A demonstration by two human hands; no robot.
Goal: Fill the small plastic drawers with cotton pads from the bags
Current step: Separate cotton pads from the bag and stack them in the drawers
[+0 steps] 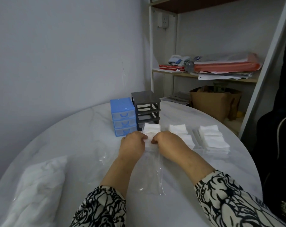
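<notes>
Round white marble-look table point(73, 136) fills most of the view, wall corner behind it. Metal shelf unit point(204, 76) at the right rear holds papers and an orange folder point(225, 66); brown paper bag point(216, 102) stands under it.

Large white bag of cotton pads point(35, 185) lies at the near left of the table, well apart from the hands.

Blue drawer unit point(122, 116) stands at the far centre of the table, three drawers all pushed in. Grey drawer frame point(146, 107) touches its right side, slots open, drawers out.

Clear drawers sit on the table to the right of the hands: one drawer with pads point(180, 131) just beside the right hand, another pad-filled drawer point(212, 138) farther right, near the table edge.

Clear plastic bag point(153, 161) lies flat between the forearms, running toward the viewer. Its far end holds a cotton pad stack point(151, 128), just in front of the grey frame.

Left hand point(133, 143) and right hand point(166, 141) are close together, fingers curled, each pinching the bag just below the pad stack. Patterned black-and-white sleeves point(229, 202) at the bottom.
</notes>
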